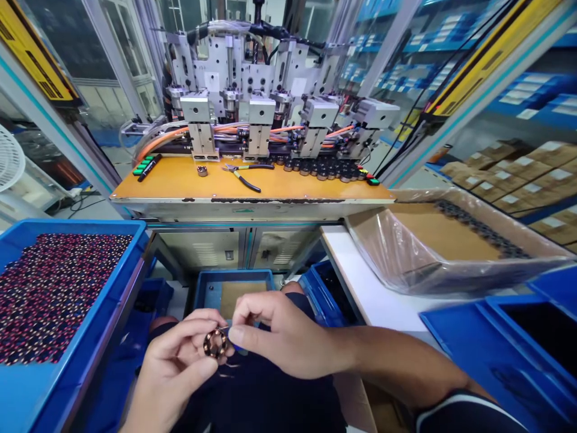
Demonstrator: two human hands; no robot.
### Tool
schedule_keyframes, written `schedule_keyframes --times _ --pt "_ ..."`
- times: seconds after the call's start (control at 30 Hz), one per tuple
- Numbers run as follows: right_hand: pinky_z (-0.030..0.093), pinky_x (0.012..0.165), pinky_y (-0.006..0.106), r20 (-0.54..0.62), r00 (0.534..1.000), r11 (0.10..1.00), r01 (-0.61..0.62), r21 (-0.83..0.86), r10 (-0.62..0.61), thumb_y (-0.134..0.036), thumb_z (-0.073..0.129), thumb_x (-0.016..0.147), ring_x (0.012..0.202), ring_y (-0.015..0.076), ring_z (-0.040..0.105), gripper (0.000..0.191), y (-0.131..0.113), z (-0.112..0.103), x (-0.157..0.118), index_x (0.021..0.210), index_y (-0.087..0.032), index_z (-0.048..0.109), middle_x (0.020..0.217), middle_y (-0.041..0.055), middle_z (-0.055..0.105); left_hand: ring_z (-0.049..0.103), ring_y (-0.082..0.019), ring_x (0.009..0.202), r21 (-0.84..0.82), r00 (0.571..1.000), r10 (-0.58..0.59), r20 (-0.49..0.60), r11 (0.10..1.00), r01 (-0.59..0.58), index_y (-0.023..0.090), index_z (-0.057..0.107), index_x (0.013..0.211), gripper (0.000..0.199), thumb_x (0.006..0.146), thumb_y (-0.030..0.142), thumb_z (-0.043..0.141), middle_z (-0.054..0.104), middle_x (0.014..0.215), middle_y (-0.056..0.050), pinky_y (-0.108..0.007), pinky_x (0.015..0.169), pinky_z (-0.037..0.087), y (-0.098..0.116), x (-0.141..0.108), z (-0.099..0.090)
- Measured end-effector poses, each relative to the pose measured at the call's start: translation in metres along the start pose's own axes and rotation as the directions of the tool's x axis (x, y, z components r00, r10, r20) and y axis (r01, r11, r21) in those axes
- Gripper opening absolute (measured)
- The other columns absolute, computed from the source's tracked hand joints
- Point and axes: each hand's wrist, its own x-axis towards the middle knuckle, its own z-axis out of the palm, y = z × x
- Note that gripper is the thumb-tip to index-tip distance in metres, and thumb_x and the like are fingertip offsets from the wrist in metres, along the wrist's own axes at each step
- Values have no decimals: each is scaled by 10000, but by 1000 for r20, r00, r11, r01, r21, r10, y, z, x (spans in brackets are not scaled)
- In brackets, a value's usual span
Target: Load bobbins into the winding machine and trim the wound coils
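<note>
A small ring-shaped motor stator with copper windings is held between the thumb and fingers of my left hand, above my lap. Close on its right side, my right hand is closed in a pinch, thumb against forefinger. A thin wire seems to run from the stator to those fingertips, which hide its end. Fine loose wire ends show below the stator.
A blue bin full of wound stators stands left. On the orange bench lie cutting pliers, a single stator and rows of dark parts, below a machine. A plastic-lined box sits right.
</note>
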Motion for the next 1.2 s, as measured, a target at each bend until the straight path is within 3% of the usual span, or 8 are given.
schedule_keyframes --times 0.17,0.33,0.53,0.7,0.8,0.87,1.0,1.2 --pt "388 572 210 98 989 992 -109 -60 115 -352 694 763 599 85 472 232 -8 -16 0 737 -148 586 642 -29 544 694 -134 666 -94 986 -164 -24 982 162 227 792 850 289 604 313 917 730 938 -52 -231 651 586 13 -3 10" --pt "420 631 223 140 983 992 -121 27 116 -338 700 751 655 94 534 222 -8 -15 2 786 -137 612 723 -2 615 708 -168 815 -14 985 -166 -35 986 166 219 809 797 271 571 312 929 738 932 -58 -205 729 562 18 -1 13" --pt "412 612 218 120 986 987 -100 -125 115 -321 692 793 631 85 510 198 -10 -37 2 767 -136 626 691 -20 583 713 -177 826 -11 980 -189 57 982 190 239 821 838 265 613 352 903 752 933 -66 -213 741 562 23 -2 10" --pt "460 771 241 278 941 949 249 -193 -191 -307 816 752 814 111 575 287 -19 -37 15 940 -139 680 871 0 618 721 -194 839 47 946 -188 264 982 183 283 823 944 251 695 298 856 777 977 -72 -270 791 575 22 1 7" --pt "469 824 232 420 843 874 445 -193 -337 -225 738 850 840 98 586 118 -18 -28 23 898 -135 680 887 4 607 695 -156 725 27 946 -249 206 968 249 301 822 961 302 665 315 880 779 805 -43 -243 719 567 21 -3 11" --pt "476 806 226 421 827 848 488 -209 -372 -196 686 894 815 94 582 92 -16 -22 25 839 -125 664 859 6 595 660 -124 630 15 943 -278 182 960 280 297 819 977 328 656 307 886 755 706 -23 -216 655 555 21 -6 11" --pt "462 722 213 267 898 865 419 -275 -350 -142 666 887 747 88 566 96 -16 -15 20 801 -112 637 815 -2 578 663 -102 588 99 965 -156 210 986 137 303 821 970 339 667 158 861 739 670 -1 -188 644 565 21 -8 2" --pt "426 650 194 64 977 944 212 -254 -202 -128 682 861 686 72 548 123 -21 -11 4 745 -109 648 735 -20 600 775 -215 756 155 997 -63 54 986 54 300 814 975 363 652 140 857 803 972 -63 -250 695 620 15 -10 -13"
